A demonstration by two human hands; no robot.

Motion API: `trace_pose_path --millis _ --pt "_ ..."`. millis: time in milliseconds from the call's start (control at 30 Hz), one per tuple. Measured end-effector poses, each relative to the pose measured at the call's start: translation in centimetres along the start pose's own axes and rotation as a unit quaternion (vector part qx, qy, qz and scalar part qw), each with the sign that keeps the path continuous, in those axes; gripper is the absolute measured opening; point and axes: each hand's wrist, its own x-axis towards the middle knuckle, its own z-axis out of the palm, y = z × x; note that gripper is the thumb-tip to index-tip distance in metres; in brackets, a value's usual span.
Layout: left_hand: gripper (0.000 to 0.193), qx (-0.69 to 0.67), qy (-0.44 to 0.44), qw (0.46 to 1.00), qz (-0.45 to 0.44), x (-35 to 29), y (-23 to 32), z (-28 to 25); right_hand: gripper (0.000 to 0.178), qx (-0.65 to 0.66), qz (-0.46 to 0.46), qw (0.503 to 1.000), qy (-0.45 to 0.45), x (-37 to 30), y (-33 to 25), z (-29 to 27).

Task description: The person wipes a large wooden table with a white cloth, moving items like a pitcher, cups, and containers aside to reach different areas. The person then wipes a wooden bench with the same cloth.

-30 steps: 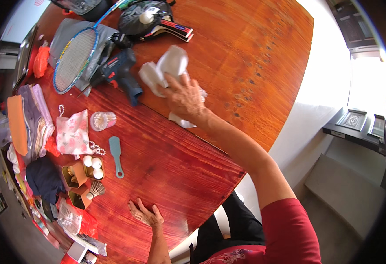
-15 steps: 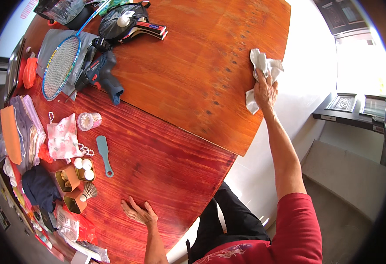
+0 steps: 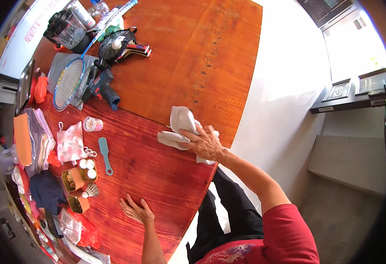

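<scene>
My right hand (image 3: 206,145) presses a crumpled white cloth (image 3: 182,119) onto the table, across the seam between the dark red wooden panel (image 3: 153,171) and the orange-brown panel (image 3: 166,66). The cloth bunches up around its fingers and sticks out on both sides. My left hand (image 3: 138,211) rests on the red panel nearer to me, fingers spread, holding nothing. To its upper left lie a grey-green foot file (image 3: 105,154) and a shuttlecock (image 3: 91,190).
Along the left stand small boxes (image 3: 73,179) with white balls (image 3: 91,169), a cotton swab tub (image 3: 92,124), a floral pouch (image 3: 71,141) and folded clothes (image 3: 39,136). Farther off are a cordless drill (image 3: 101,90), a badminton racket (image 3: 69,83), table tennis bats (image 3: 122,46) and a blender (image 3: 72,31).
My right hand has brought the cloth from the orange panel's right edge leftward and nearer to me, onto the seam. My left hand stays about where it was. The view has shifted slightly.
</scene>
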Motion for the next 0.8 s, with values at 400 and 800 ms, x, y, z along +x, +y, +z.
trace_pose_path --millis 400,800 --pt "0.072 0.008 0.008 0.995 -0.099 3.9 6.5 -0.7 0.044 -0.009 0.037 0.994 0.106 10.1 12.3 -5.4" --pt "0.067 -0.18 0.027 0.983 -0.022 24.4 40.3 0.4 0.043 -0.03 0.233 0.95 0.206 27.5 29.9 -11.3"
